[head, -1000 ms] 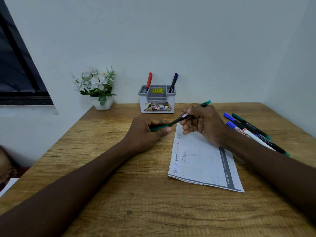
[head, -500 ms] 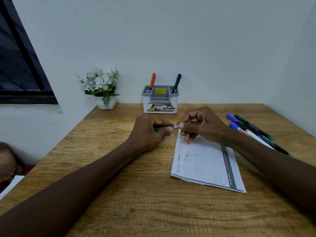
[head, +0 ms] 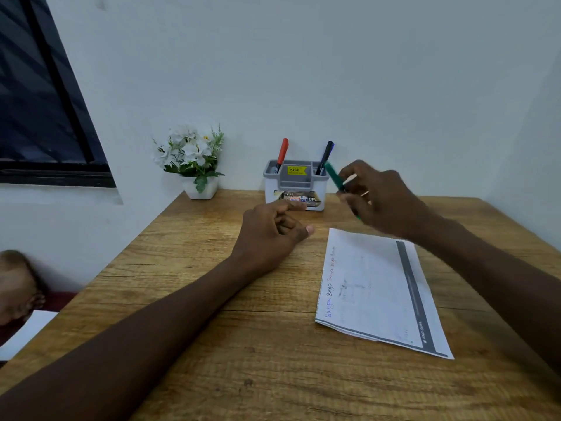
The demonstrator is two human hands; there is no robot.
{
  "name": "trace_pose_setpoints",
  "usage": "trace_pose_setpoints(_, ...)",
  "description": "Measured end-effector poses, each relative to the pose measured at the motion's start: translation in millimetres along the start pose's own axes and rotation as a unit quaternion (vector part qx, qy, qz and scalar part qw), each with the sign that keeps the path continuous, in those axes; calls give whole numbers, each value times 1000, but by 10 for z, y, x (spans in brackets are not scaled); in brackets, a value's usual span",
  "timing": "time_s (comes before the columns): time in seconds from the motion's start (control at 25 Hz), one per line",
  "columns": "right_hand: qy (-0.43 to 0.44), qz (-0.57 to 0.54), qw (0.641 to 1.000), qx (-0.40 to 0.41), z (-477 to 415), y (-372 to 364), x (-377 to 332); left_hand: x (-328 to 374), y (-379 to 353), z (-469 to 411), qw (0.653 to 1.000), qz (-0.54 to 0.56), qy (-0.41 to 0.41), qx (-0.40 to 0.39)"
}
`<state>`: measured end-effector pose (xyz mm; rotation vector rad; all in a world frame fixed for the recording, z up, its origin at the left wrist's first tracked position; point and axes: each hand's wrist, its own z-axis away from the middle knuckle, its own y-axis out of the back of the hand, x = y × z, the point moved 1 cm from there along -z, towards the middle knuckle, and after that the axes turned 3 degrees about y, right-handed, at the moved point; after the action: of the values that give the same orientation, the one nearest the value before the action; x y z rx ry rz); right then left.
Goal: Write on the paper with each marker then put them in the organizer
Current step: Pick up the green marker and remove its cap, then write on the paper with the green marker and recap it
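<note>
The right hand (head: 379, 199) grips a green marker (head: 334, 177) just right of the organizer (head: 296, 185); the left hand (head: 270, 235), loosely curled and empty, rests before it.

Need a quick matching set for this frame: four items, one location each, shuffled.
Items:
1. red marker
2. black marker
3. green marker
4. paper

Places:
A. flat on the table
B. in the right hand
C. left compartment of the organizer
D. right compartment of the organizer

Pairs: 1-C, 2-D, 3-B, 4-A
</note>
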<state>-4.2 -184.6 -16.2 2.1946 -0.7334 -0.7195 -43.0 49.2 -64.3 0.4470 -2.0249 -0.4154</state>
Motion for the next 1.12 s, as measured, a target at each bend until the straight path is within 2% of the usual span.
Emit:
trace_pose_setpoints(0.08,-45,-59,994,83,-150,103,82,13,-28,15,996,-55,-34,-68)
trace_pose_setpoints(0.24,-43,-94,978,179,-568,101,197,45,-86,51,960,-159,-50,-225)
trace_pose_setpoints(0.36,-89,-104,963,231,-894,-31,282,29,-88,55,954,-153,-60,-249)
trace_pose_setpoints(0.52,-105,-107,951,270,-1189,-243,302,-9,-99,53,957,-141,-73,-242)
trace_pose_setpoints(0.68,-141,-109,948,265,-1308,-453,409,-16,-102,40,955,-143,-63,-251)
trace_pose_setpoints(0.96,-124,-47,974,184,-1389,-616,531,18,-90,29,952,-145,-61,-261)
trace_pose_setpoints(1.12,-130,-31,975,179,-1371,-594,556,15,-95,29,953,-142,-66,-258)
